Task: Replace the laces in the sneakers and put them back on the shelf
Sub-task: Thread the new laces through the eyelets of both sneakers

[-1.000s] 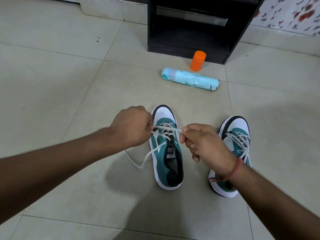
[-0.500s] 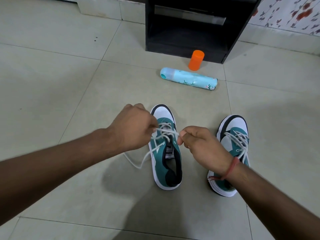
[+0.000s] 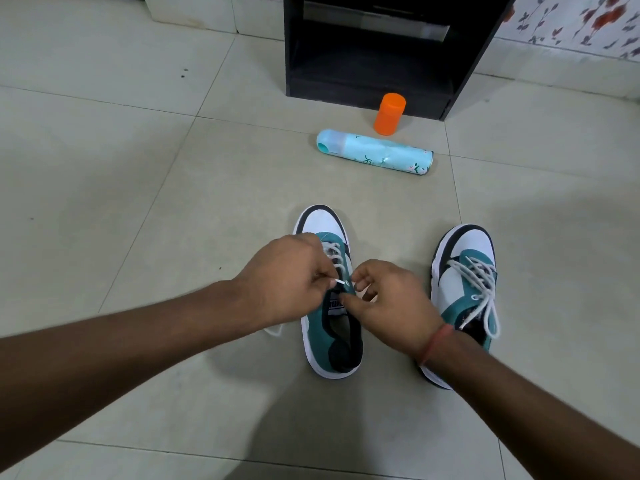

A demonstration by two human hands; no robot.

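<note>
While resting on pale floor tiles (image 3: pixel 104 188), black shelf unit (image 3: pixel 367 74) at twelve o'clock, open front facing this way. Teal-and-white sneaker (image 3: pixel 325 327) at centre, toe toward twelve, lacing partly hidden by both hands. Second sneaker (image 3: pixel 464 271) at three o'clock, well apart from the first, laces (image 3: pixel 479 282) threaded and loose ends trailing toward its heel. Light blue spray can (image 3: pixel 375 155) lying on its side between shelf and sneakers, at about one o'clock. Orange cap (image 3: pixel 389 113) upright just beyond the can, close against the shelf base. Left hand (image 3: pixel 287 282) curled, pinching the white lace tip (image 3: pixel 341 281) over the tongue. Right hand (image 3: pixel 388 299) curled at the eyelet side of the same shoe, thumb and forefinger meeting at that lace tip. Red thread band (image 3: pixel 434 342) round the right wrist. Short loop of lace (image 3: pixel 275 331) showing under the left wrist, at about eight o'clock from the shoe.
</note>
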